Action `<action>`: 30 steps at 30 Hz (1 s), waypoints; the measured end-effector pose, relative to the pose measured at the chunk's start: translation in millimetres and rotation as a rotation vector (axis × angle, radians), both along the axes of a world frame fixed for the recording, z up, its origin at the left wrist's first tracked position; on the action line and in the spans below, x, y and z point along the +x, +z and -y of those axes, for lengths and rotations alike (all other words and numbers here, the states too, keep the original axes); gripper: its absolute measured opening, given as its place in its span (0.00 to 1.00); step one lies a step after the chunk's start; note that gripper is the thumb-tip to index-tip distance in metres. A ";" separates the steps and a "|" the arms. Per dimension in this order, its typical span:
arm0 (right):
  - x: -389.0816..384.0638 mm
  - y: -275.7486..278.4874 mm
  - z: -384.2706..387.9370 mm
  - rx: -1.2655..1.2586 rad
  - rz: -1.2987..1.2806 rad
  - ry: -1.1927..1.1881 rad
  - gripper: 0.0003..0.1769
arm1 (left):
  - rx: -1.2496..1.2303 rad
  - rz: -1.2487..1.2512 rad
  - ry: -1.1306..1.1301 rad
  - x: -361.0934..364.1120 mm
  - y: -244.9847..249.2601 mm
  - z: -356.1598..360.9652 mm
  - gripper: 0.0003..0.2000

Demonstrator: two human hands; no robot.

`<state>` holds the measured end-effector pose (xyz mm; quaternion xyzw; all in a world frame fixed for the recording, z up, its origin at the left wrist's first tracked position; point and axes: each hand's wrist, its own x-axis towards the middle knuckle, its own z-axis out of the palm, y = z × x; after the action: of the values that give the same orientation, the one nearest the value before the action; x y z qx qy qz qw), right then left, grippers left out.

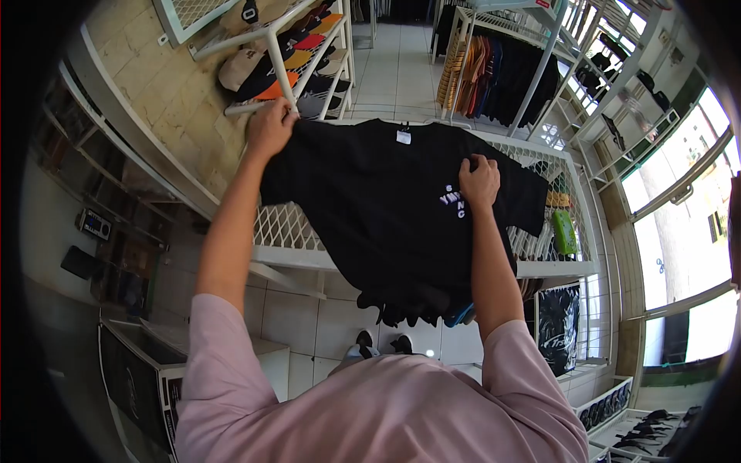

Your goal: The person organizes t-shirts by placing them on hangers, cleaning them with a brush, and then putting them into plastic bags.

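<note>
A black T-shirt (378, 185) lies spread over a white mesh-topped table, its collar and white label at the far side. White lettering (454, 201) is on its chest. My left hand (272, 127) is closed at the shirt's left shoulder and sleeve, near a shelf post. On the chest beside the lettering, my right hand (480, 181) has its fingers curled in on the fabric. The shirt's lower hem hangs bunched over the table's near edge, towards my body.
The white mesh table (289, 228) shows around the shirt. A green packet (564, 233) is at its right. Caps fill a shelf rack (309, 58) at the far left. Clothes hang on a rail (494, 77) beyond. A black printed bag (559, 328) stands at lower right.
</note>
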<state>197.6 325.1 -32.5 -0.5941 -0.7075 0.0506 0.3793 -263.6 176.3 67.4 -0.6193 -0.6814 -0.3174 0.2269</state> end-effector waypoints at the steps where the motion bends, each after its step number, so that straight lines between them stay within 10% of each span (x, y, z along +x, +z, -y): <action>1: 2.3 -2.0 -3.2 0.007 0.010 0.014 0.22 | 0.020 0.067 -0.018 20.1 -11.3 7.4 0.13; 7: 62.6 26.0 67.7 -0.138 -0.362 0.386 0.19 | -0.092 0.737 -0.097 186.4 -6.8 144.6 0.15; 13: 132.4 12.9 209.7 0.082 -0.073 -0.089 0.16 | -0.386 0.968 0.246 256.4 -54.0 239.7 0.18; 20: 140.7 11.8 213.8 0.027 -0.044 -0.182 0.14 | -0.190 1.388 -0.059 264.8 -119.1 244.1 0.13; 30: 146.0 7.9 206.2 -0.069 -0.228 -0.121 0.15 | 0.119 1.375 0.249 186.1 -119.9 289.0 0.15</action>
<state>343.5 118.9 -24.6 -0.6389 -0.6204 0.1192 0.4390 -77.5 -112.7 -52.5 -0.1820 -0.7178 -0.6455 -0.1871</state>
